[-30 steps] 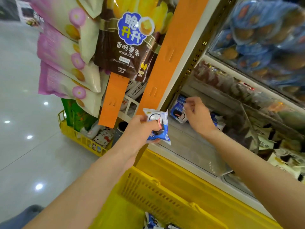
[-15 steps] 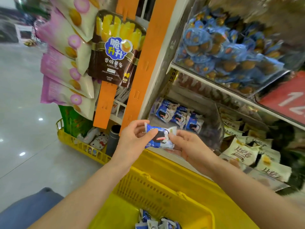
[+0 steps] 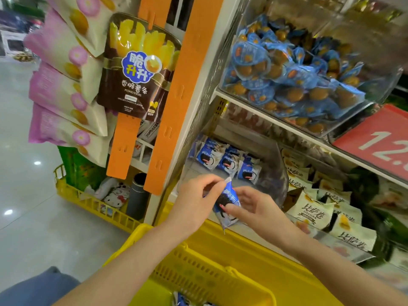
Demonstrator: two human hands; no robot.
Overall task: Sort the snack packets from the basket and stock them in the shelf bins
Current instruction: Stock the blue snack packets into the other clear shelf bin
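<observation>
Nearest to me is the yellow basket (image 3: 198,274). A few more blue packets (image 3: 183,300) show at its bottom edge, so I judge the sorting is far from done.

Just above its far rim, both hands share one blue-and-white packet (image 3: 227,203). The left hand (image 3: 196,202) pinches its top corner between thumb and forefinger. The right hand (image 3: 254,208) has its fingers curled around the lower half. The packet hangs tilted, clear of the basket and not yet inside any bin.

Beyond the hands sits the clear bin (image 3: 273,173) on the lower shelf, with matching packets (image 3: 227,161) stood in a row towards its back. Bare floor shows in front of them. The cream packets (image 3: 315,210) lie in the next compartment to the right, and a higher bin (image 3: 375,96) holds a heap of different blue snacks.

I read this as the placing step. Next, one hand should let go and the other should carry the packet forward over the bin's front lip, keeping left of the divider and setting it beside its own kind.
</observation>
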